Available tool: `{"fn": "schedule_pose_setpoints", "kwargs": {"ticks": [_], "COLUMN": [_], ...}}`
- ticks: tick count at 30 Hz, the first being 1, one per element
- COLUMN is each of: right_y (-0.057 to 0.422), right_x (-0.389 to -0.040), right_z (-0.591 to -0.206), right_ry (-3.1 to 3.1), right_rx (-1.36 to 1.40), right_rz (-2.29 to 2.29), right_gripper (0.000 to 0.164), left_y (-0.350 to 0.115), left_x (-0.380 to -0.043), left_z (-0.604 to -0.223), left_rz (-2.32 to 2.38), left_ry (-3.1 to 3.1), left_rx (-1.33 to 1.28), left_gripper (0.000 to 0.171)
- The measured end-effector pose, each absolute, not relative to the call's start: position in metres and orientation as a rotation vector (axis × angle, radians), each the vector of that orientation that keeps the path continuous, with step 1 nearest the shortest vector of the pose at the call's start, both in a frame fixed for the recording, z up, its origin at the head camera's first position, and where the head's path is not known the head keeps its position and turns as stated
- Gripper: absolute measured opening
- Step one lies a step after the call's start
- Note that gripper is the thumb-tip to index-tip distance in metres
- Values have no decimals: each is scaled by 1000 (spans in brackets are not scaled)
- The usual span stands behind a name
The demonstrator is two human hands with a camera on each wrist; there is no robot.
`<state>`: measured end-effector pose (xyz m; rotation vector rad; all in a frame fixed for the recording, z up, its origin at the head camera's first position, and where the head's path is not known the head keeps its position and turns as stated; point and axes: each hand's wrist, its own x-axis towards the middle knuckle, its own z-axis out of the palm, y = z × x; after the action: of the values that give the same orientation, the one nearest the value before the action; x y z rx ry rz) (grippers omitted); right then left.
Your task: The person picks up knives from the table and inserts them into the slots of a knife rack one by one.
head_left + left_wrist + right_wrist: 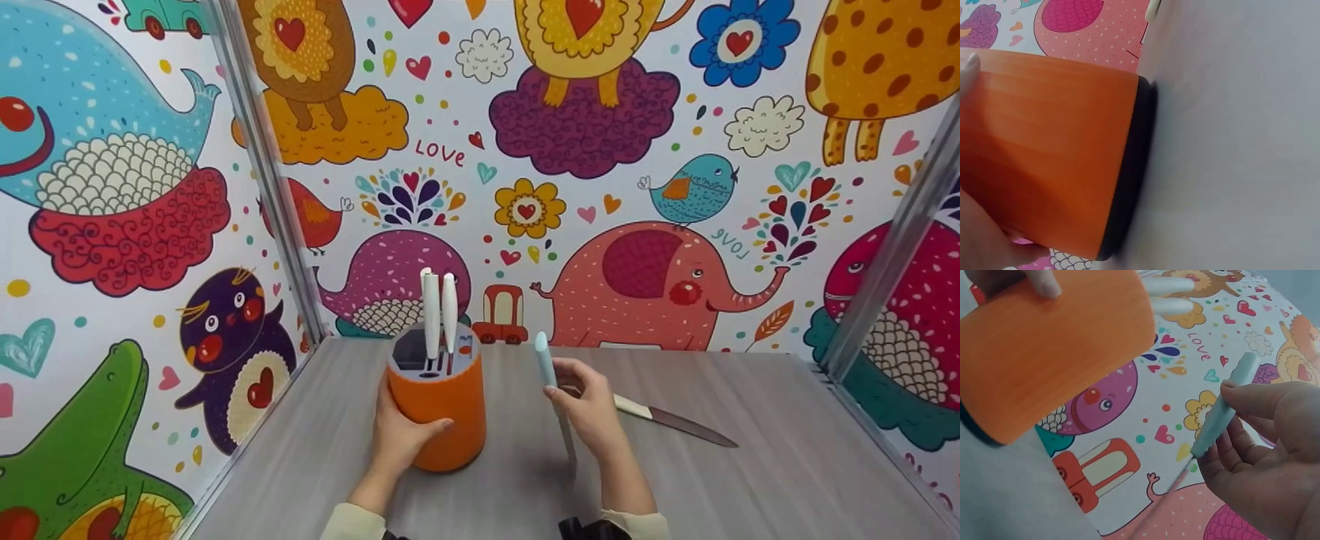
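Note:
An orange round knife block (pixel 455 420) with a dark base stands on the table, two or more white-handled knives (pixel 433 319) upright in its grey top. My left hand (pixel 403 435) grips its side, the thumb across the front and the other fingers mostly hidden behind. To the right of the block, my right hand (pixel 591 411) pinches the pale blue handle of a knife (pixel 1230 402) between thumb and fingers. This knife's thin blade points down, apart from the block. Beyond the right hand lies another knife (pixel 686 426) with a cream handle and a dark blade, its handle partly hidden.
The grey wood-look table (pixel 757 495) runs back to a wall panel (pixel 465 202) printed with cartoon animals. Similar panels stand at left and right, with metal posts (pixel 262 165) at the corners. The lying knife's tip points right.

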<state>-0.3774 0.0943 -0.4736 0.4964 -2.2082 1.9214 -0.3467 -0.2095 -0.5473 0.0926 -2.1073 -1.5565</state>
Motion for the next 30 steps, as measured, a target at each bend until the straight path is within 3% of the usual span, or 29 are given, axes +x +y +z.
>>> {"fn": "schedule_pose_setpoints", "kwargs": {"ticks": [4,8,15,22,30], "right_y": [92,86,71,48,21], "right_x": [-374,-369,-359,-351,-337], "right_z": [-468,-464,-460,-465,-464], "right_ry": [-2131,-2088,-2074,-2092,-2039], "right_rx": [551,594,678,922,1074], "right_rz": [2024,2088,2096,2023,2080], "right_gripper": [36,35,34,33,36], "left_y": [-207,-201,-183,-158,-145], "left_x": [-339,-327,-308,-285,-278], "left_z": [-533,-512,-485,-468,-462], "left_rz": [-1381,-1143,-974,-1356,-1765], "left_ry": [-2058,-1915,-1776,-1935,-2087], "left_rx": [47,-39,-379,-544,-502], "left_gripper": [122,101,82,69,60]}}
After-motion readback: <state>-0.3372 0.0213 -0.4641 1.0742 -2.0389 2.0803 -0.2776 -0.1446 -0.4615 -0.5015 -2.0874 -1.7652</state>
